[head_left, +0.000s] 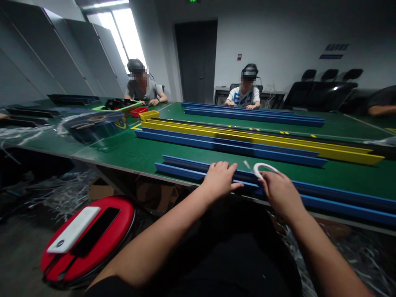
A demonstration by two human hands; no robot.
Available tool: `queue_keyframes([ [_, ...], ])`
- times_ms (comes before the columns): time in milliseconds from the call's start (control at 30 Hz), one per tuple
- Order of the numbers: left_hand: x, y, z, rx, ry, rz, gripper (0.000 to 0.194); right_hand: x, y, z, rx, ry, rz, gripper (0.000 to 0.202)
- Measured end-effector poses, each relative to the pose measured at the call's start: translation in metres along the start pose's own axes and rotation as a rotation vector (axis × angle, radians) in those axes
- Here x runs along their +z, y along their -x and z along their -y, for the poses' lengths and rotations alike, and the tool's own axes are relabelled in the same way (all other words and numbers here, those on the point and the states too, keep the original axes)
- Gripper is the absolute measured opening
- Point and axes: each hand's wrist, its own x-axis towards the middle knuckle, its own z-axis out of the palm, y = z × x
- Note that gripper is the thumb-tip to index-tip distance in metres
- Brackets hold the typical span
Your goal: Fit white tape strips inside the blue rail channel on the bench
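A long blue channel-shaped rail [179, 170] with a dark inner strip lies along the table's near edge. My left hand [218, 177] is over it, fingers bent across the far side and thumb stretched along the near wall. To the right, my right hand [283, 194] is closed on a thin ring-shaped roll of white tape [266, 166], held just above the same rail. A short loose white end [246, 165] sticks up left of the roll, between my hands. My right fingertips are partly hidden behind the hand.
Beyond lie another blue rail [229, 146], a yellow rail [262, 138] and more blue rails [253, 116] on the green table [123, 154]. A wrapped roll [95, 126] stands at left. Two people sit opposite. A red stool [114, 222] holds a phone [96, 232] and white device [74, 229].
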Motion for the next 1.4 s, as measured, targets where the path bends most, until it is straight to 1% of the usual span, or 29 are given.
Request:
queue_keyframes([
  [100, -0.01, 0.016, 0.048, -0.036, -0.06, 0.018, 0.083, 0.004, -0.029, 0.052, 0.003, -0.014, 0.021, 0.037],
  [200, -0.017, 0.034, 0.092, -0.09, -0.113, 0.033, 0.09, 0.005, -0.055, 0.086, 0.017, -0.021, 0.022, 0.038],
  [267, -0.018, 0.044, 0.11, -0.107, -0.143, 0.038, 0.084, 0.005, -0.066, 0.098, 0.04, -0.015, 0.04, 0.038],
  [333, -0.018, 0.05, 0.117, -0.115, -0.176, 0.016, 0.076, 0.007, -0.071, 0.102, 0.045, -0.007, 0.058, 0.036],
  [433, -0.015, 0.051, 0.112, -0.126, -0.216, -0.016, 0.071, 0.01, -0.067, 0.097, -0.017, -0.001, 0.071, 0.033],
  [533, -0.012, 0.049, 0.098, -0.129, -0.218, -0.033, 0.072, 0.011, -0.056, 0.083, -0.053, -0.008, 0.077, 0.032],
  [667, -0.005, 0.041, 0.071, -0.126, -0.184, -0.052, 0.076, 0.012, -0.04, 0.05, -0.041, -0.035, 0.093, 0.03],
  [767, 0.001, 0.031, 0.05, -0.119, -0.126, -0.07, 0.075, 0.009, -0.031, 0.023, -0.015, -0.091, 0.112, 0.031],
  [867, 0.003, 0.022, 0.037, -0.095, -0.011, -0.083, 0.07, 0.002, -0.025, 0.007, 0.039, -0.189, 0.079, 0.031],
  [967, -0.002, 0.018, 0.035, -0.085, 0.215, -0.117, 0.062, -0.005, -0.022, 0.011, -0.004, -0.237, -0.006, 0.027],
  [1067, -0.015, 0.019, 0.038, -0.129, 0.527, -0.168, 0.051, -0.009, -0.022, 0.029, -0.089, -0.258, -0.084, 0.025],
  [1133, -0.025, 0.021, 0.039, -0.156, 0.663, -0.195, 0.043, -0.011, -0.023, 0.041, -0.135, -0.271, -0.125, 0.025],
  [1200, -0.033, 0.024, 0.04, -0.171, 0.693, -0.227, 0.033, -0.012, -0.024, 0.051, -0.174, -0.277, -0.141, 0.023],
  [1267, -0.038, 0.028, 0.039, -0.171, 0.661, -0.266, 0.025, -0.013, -0.025, 0.058, -0.194, -0.278, -0.131, 0.022],
  [1400, -0.035, 0.038, 0.04, -0.164, 0.61, -0.332, 0.02, -0.014, -0.025, 0.065, -0.201, -0.268, -0.113, 0.022],
])
